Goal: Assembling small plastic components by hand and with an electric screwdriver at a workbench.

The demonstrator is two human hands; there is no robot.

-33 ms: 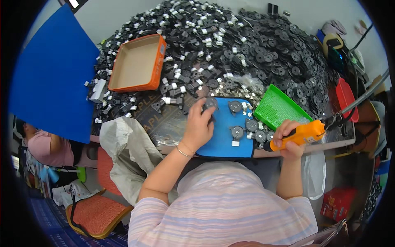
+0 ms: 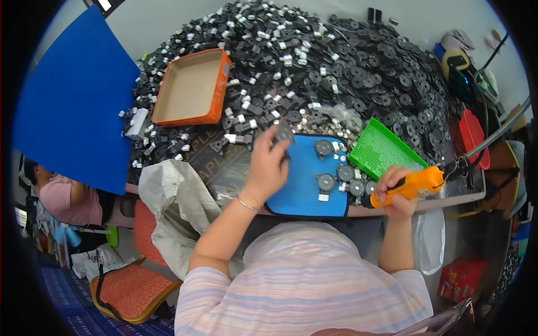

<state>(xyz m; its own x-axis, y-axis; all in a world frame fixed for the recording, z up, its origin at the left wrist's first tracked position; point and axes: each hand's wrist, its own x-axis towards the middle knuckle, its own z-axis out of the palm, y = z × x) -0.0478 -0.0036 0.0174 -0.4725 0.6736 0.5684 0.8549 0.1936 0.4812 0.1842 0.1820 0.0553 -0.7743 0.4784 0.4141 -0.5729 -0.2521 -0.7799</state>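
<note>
My left hand [image 2: 265,168] is at the top left corner of a blue mat [image 2: 302,199], its fingers closed round a dark round plastic part [image 2: 284,133]. My right hand [image 2: 395,190] grips an orange electric screwdriver [image 2: 420,183], whose black end points left over the mat's right side. A coiled hanger holds the tool's other end. On the mat lie round black parts, one [image 2: 323,148] near the top and another [image 2: 325,182] with a white block below it. Several more [image 2: 357,187] cluster at the right edge, beside small silver pieces.
A huge heap of black parts [image 2: 263,61] with white blocks and black discs [image 2: 386,73] covers the table's far side. An orange box [image 2: 190,89] rests on it. A green basket [image 2: 386,150] stands right of the mat. Behind a blue board [image 2: 73,106], another person [image 2: 67,196] sits.
My left hand has moved slightly away and to the left, with the round part in its fingers. The whole view has shifted a little. My right hand keeps its grip on the screwdriver.
</note>
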